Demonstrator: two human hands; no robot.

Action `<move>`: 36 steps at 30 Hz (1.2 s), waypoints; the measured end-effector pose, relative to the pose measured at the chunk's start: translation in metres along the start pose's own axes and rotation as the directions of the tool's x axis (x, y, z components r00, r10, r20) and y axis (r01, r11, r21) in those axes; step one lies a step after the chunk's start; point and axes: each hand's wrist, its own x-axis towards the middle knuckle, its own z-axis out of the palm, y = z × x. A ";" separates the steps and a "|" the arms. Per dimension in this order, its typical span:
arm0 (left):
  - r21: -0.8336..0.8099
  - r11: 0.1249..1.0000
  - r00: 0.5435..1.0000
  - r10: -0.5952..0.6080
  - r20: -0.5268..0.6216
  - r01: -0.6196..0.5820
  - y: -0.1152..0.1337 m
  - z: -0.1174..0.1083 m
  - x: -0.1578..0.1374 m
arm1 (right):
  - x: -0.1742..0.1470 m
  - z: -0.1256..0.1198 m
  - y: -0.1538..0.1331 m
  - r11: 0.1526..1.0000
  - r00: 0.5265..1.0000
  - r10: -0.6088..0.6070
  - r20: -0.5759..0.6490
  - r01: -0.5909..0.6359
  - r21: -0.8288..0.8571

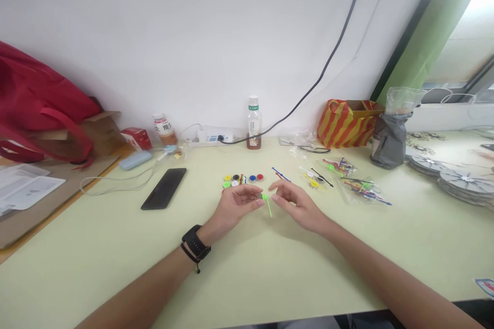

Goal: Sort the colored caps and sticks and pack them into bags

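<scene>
My left hand [236, 206] and my right hand [296, 204] meet over the pale green table [247, 262], fingertips pinching a small green cap with a thin green stick [267, 203] hanging down from it. Both hands touch the piece; the left wrist wears a black watch. Just beyond the hands lies a row of small coloured caps [243, 179] in green, black, white, blue and red. Loose coloured sticks [281, 174] lie right of the caps.
A black phone [164, 188] lies left of the hands. Clear bags of coloured sticks [360, 186] sit to the right. At the back stand two bottles [253, 123], a power strip [210, 137], a striped bag [345, 122] and a red bag [42, 108].
</scene>
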 end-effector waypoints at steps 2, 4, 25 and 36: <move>0.001 1.000 1.000 0.000 0.003 0.000 0.000 0.000 0.000 | -0.001 0.002 -0.001 1.000 0.999 -0.009 -0.049 0.010 0.019; 0.001 1.000 1.000 -0.003 0.003 0.003 0.001 0.000 0.000 | -0.002 0.002 -0.002 1.000 0.998 0.000 -0.062 0.000 0.001; 0.004 1.000 1.000 0.016 0.027 -0.016 0.000 0.000 -0.002 | -0.001 0.004 0.001 1.000 0.999 -0.002 0.047 0.001 0.009; -0.095 0.994 0.999 -0.047 0.022 0.049 -0.002 -0.001 0.000 | -0.006 0.001 0.003 0.966 0.983 -0.165 -0.084 0.144 -0.217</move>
